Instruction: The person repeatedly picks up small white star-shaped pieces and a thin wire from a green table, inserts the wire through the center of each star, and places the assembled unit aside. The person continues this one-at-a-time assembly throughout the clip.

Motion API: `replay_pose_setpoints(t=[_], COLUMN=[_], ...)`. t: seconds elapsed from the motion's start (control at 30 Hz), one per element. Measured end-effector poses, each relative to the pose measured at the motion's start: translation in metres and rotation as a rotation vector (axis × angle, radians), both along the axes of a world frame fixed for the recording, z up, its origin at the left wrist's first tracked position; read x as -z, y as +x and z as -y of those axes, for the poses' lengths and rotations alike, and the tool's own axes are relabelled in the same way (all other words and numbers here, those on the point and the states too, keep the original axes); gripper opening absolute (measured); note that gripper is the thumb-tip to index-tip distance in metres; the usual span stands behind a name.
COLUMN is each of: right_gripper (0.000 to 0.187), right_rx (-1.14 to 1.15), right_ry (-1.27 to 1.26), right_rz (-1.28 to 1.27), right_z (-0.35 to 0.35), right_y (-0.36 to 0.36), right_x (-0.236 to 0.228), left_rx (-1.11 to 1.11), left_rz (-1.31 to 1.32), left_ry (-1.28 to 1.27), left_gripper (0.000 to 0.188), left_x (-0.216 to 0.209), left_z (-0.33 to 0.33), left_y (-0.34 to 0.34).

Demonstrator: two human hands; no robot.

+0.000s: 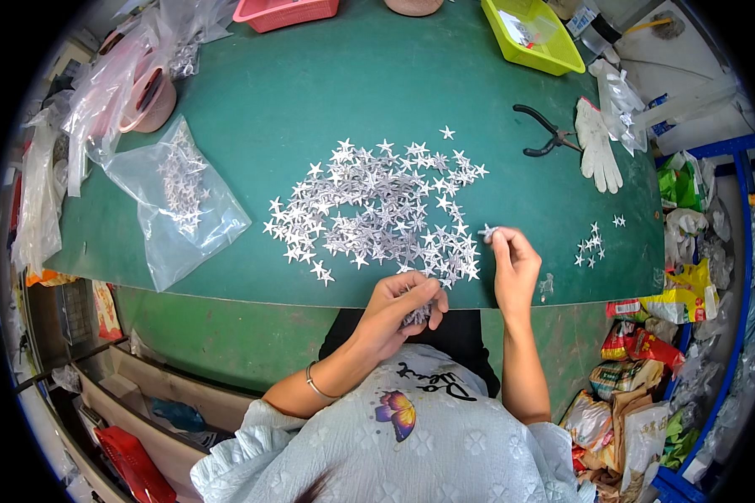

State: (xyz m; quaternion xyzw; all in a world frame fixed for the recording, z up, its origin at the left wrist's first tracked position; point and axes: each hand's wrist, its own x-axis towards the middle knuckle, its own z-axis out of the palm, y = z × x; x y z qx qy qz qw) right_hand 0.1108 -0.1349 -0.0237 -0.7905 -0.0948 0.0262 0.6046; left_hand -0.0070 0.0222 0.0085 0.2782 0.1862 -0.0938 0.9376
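A broad pile of small silvery star-shaped pieces (369, 201) is spread over the green table in front of me. My left hand (403, 310), at the table's near edge, is curled round a clump of these stars (417, 316). To the right of the pile, my right hand (514, 264) pinches a single star (487, 233) between thumb and fingertip, just over the tabletop. Farther right lies a small separate group of stars (591, 246). At the left, a clear plastic bag (201, 247) lies flat with more stars inside.
Black-handled pliers (545, 138) and a white glove (596, 147) lie at the right. Along the far edge stand a yellow-green basket (541, 54) and a pink basket (287, 12). A pink bucket (155, 113) sits by plastic bags at the left.
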Motion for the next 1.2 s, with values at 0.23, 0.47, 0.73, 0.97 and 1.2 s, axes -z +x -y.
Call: replay_pose_setpoints(t=[0.23,0.47,0.73,0.97,1.2], right_gripper=[0.012,0.006,0.009,0.013,0.012], right_rx=[-0.248,-0.328,-0.319,-0.399,-0.41], right_ry=[0.321,0.166,0.199,0.432,0.385], right_rz=[-0.387,-0.136,-0.215,-0.254,-0.161], right_z=[-0.011,-0.016,-0.012,-0.009,-0.008], right_y=[-0.044,-0.053,-0.058,-0.054,-0.053], right_x=[-0.048,-0.058,-0.072,-0.072,-0.075], left_rx=[-0.106,-0.119,-0.398,-0.36,-0.353], left_rz=[0.021,0.094,0.466,0.527,0.567], left_ry=[0.392,0.741,1.116,1.192,1.223], left_gripper=[0.021,0.011,0.014,0.017,0.017], left_x=[-0.014,-0.024,-0.024,-0.03,-0.03], left_z=[0.001,-0.001,-0.001,-0.003,-0.005], left_y=[0.001,-0.001,-0.002,-0.004,-0.004])
